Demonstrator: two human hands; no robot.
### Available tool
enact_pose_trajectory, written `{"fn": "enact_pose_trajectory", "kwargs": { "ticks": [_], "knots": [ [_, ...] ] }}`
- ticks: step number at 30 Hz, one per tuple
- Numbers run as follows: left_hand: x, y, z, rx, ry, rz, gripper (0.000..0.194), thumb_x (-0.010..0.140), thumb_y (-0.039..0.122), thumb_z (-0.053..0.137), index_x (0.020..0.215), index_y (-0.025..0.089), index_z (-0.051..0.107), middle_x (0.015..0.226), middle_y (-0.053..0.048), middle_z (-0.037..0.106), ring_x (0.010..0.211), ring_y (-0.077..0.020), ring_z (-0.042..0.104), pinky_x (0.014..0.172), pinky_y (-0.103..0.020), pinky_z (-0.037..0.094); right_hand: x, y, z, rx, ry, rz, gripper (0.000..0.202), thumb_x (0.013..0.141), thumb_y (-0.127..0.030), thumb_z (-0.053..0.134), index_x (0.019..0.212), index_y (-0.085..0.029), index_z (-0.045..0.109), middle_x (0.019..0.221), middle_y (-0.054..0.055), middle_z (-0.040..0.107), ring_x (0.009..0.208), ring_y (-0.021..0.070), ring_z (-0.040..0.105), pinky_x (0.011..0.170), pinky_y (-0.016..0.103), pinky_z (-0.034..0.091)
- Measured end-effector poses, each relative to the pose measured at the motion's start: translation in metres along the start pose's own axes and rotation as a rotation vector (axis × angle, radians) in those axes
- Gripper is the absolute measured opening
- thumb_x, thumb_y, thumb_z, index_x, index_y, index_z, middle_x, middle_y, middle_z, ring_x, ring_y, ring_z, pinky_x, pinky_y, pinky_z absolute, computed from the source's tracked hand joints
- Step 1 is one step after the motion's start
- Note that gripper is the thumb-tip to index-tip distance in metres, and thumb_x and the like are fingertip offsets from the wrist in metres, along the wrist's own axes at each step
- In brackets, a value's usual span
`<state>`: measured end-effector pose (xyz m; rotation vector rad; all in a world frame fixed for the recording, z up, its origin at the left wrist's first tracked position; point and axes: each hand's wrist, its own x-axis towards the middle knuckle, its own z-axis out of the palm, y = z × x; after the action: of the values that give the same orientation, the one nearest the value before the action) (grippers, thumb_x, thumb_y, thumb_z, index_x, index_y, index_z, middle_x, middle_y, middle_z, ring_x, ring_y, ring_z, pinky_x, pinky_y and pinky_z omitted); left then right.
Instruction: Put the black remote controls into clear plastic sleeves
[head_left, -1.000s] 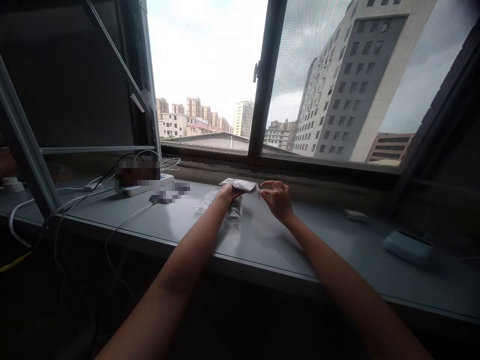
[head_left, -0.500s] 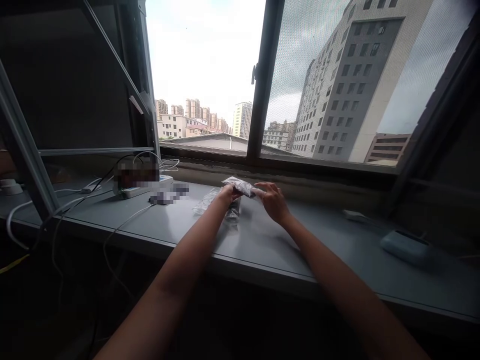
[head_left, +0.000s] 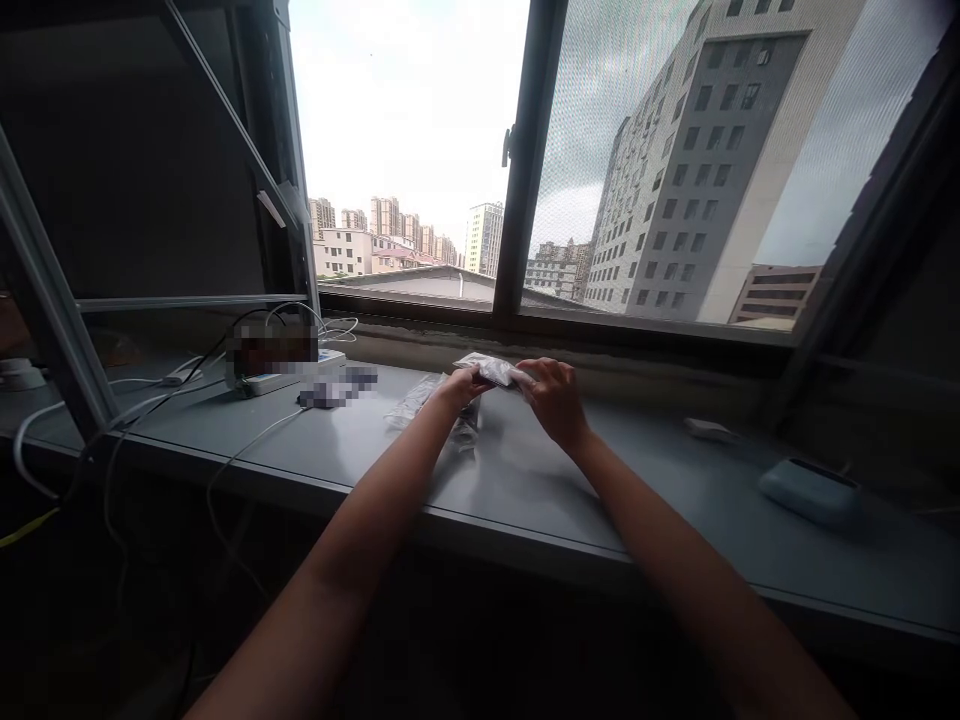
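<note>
A small clear plastic packet [head_left: 491,369] is held above the grey table [head_left: 525,470], in front of the window. My left hand [head_left: 465,385] grips its left end, with the fingers partly hidden behind the wrist and the packet. At the packet's right end, my right hand [head_left: 551,395] has its fingers bent and closed on the plastic. What lies inside the packet is too small to tell. More clear plastic packets [head_left: 411,402] lie on the table behind and beside my left forearm, partly covered by it.
On the left stand a white power strip [head_left: 289,377] and several cables [head_left: 255,440], near a metal frame [head_left: 45,260]. A blue-grey case [head_left: 810,490] and a small white object [head_left: 710,431] sit on the right. The window sill [head_left: 420,345] runs along the back.
Both hands and the packet have shifted slightly to the right. My right hand's fingers are more bent around the packet's end than before.
</note>
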<state>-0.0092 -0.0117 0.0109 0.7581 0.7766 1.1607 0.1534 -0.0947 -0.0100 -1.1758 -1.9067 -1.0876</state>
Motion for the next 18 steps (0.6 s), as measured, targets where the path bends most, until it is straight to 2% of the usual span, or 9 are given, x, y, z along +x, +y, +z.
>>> {"fn": "enact_pose_trajectory", "kwargs": {
  "ticks": [4,11,18],
  "knots": [
    [-0.004,0.001,0.003,-0.014,-0.02,0.007,0.021,0.099,0.016,0.042,0.099,0.008,0.062,0.075,-0.01,0.062,0.072,-0.0173,0.062,0.062,-0.025,0.053,0.0,0.001,0.002,-0.044,0.047,0.003,0.024,0.095,-0.015,0.053,0.108,-0.023,0.072,0.118,0.007,0.068,0.11,0.0248,0.051,0.093,0.039,0.032],
    [-0.003,0.001,0.005,-0.073,-0.046,-0.003,0.02,0.098,0.015,0.042,0.104,0.012,0.062,0.077,-0.008,0.063,0.069,-0.0165,0.063,0.057,-0.024,0.056,0.0,0.0,-0.002,-0.065,0.055,0.006,0.026,0.095,-0.012,0.049,0.106,-0.021,0.072,0.119,0.008,0.067,0.111,0.0247,0.051,0.094,0.04,0.033],
    [0.008,-0.003,-0.001,-0.069,-0.026,-0.004,0.024,0.097,0.018,0.047,0.113,0.006,0.061,0.082,-0.012,0.066,0.074,-0.0192,0.067,0.064,-0.027,0.059,0.0,0.004,-0.003,-0.107,0.091,-0.019,0.03,0.094,-0.009,0.048,0.106,-0.022,0.072,0.118,0.007,0.068,0.11,0.0254,0.051,0.098,0.044,0.029]
  ]
}}
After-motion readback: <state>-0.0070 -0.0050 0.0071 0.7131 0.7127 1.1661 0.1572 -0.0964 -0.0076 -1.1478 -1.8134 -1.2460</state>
